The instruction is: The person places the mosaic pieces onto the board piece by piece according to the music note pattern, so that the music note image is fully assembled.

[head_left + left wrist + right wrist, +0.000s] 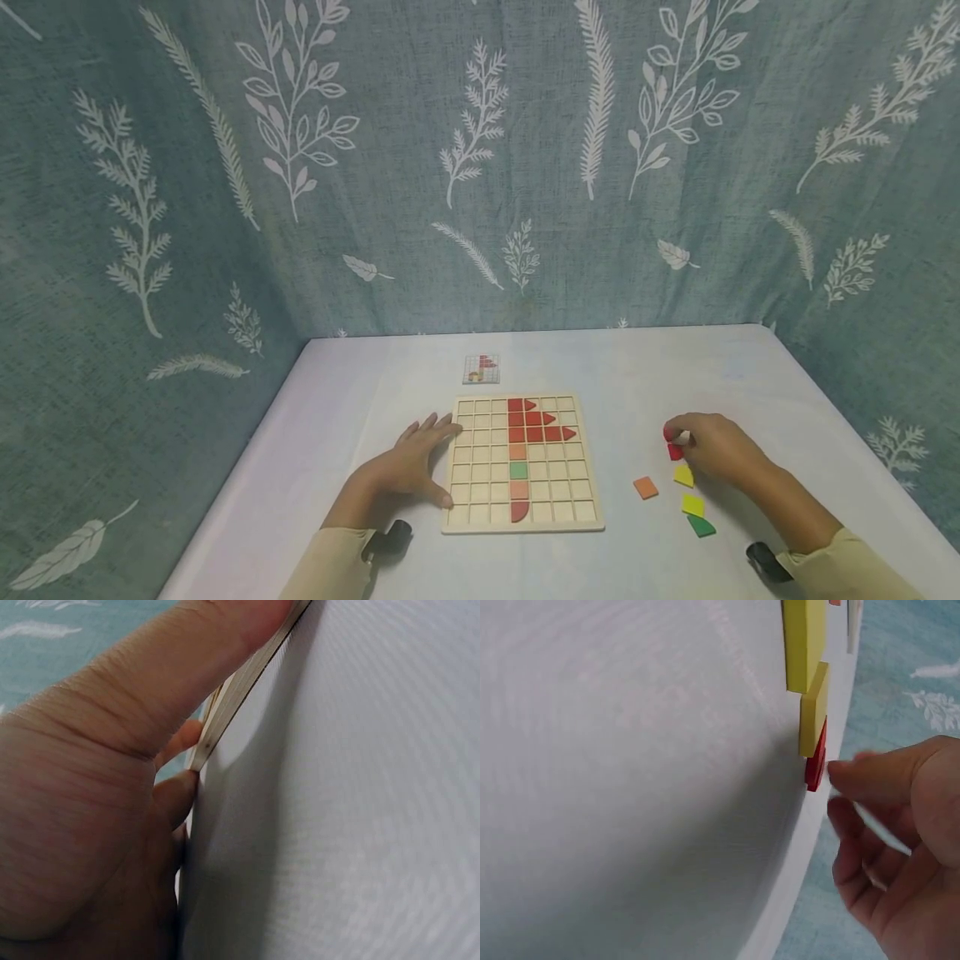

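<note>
A wooden grid board [487, 475] lies on the table, holding red, orange and green tiles [518, 470] in a column with red rows at the top. My left hand [408, 458] rests along its left edge, fingers spread; the left wrist view shows the thumb [187, 660] by the board's side [240, 690]. To the right, my right hand [716, 446] is over two red pieces [675, 452], its bent fingertips at the farther one. In the right wrist view the thumb [874, 778] is close beside a red piece [814, 771], with nothing visible between thumb and index finger.
Below the right hand lie two yellow pieces [693, 505], a green piece [701, 525] and an orange square [645, 487]. A small pattern card [481, 369] sits behind the board. Leaf-printed cloth [525, 167] surrounds the white table [360, 375] at the back and sides.
</note>
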Demonstrator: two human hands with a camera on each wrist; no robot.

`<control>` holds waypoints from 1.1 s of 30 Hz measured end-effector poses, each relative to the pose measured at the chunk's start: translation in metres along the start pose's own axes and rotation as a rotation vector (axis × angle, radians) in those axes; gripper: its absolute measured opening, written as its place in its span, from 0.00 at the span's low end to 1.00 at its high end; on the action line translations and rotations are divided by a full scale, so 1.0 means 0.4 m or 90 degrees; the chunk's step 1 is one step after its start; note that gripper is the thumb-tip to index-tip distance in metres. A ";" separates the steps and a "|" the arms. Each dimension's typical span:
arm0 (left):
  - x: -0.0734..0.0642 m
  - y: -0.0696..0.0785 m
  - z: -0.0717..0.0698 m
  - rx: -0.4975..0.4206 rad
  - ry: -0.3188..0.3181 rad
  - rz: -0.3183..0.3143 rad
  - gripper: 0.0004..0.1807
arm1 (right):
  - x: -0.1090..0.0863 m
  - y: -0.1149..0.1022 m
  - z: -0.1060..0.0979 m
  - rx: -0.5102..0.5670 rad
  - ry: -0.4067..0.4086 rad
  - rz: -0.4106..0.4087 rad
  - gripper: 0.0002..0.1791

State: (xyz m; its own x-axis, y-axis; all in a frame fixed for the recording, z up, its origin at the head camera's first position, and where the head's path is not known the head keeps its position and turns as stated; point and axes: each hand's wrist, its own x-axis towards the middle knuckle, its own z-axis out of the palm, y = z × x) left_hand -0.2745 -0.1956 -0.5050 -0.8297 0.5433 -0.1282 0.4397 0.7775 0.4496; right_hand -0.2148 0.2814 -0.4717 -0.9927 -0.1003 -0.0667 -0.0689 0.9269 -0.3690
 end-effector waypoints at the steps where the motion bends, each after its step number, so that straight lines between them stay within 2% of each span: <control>1: -0.001 0.000 0.001 -0.001 0.001 0.001 0.69 | 0.000 -0.002 -0.001 -0.014 0.006 0.007 0.13; 3: -0.001 -0.001 0.002 -0.002 0.002 0.004 0.69 | -0.001 -0.006 -0.004 -0.045 -0.001 0.027 0.12; 5: -0.003 0.000 0.003 -0.004 0.003 0.002 0.69 | 0.001 -0.008 -0.005 -0.061 -0.022 0.046 0.16; 9: -0.005 -0.001 0.005 -0.010 0.002 0.000 0.69 | 0.004 -0.013 0.000 -0.054 -0.052 0.053 0.18; 18: -0.008 -0.004 0.004 -0.010 -0.004 0.002 0.69 | 0.015 -0.023 0.015 -0.016 -0.061 0.007 0.17; 26: -0.003 -0.005 0.000 -0.009 -0.012 0.003 0.70 | 0.020 -0.036 0.022 -0.005 -0.035 -0.035 0.14; 33: -0.004 0.001 -0.003 -0.009 -0.014 -0.004 0.69 | 0.039 -0.102 0.033 0.008 -0.036 -0.038 0.14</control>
State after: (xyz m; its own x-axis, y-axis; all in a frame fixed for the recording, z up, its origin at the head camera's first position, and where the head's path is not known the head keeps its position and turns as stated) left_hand -0.2736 -0.1965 -0.5038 -0.8250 0.5447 -0.1505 0.4291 0.7771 0.4605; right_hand -0.2261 0.2372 -0.4701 -0.9798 -0.1755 -0.0958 -0.1262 0.9143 -0.3848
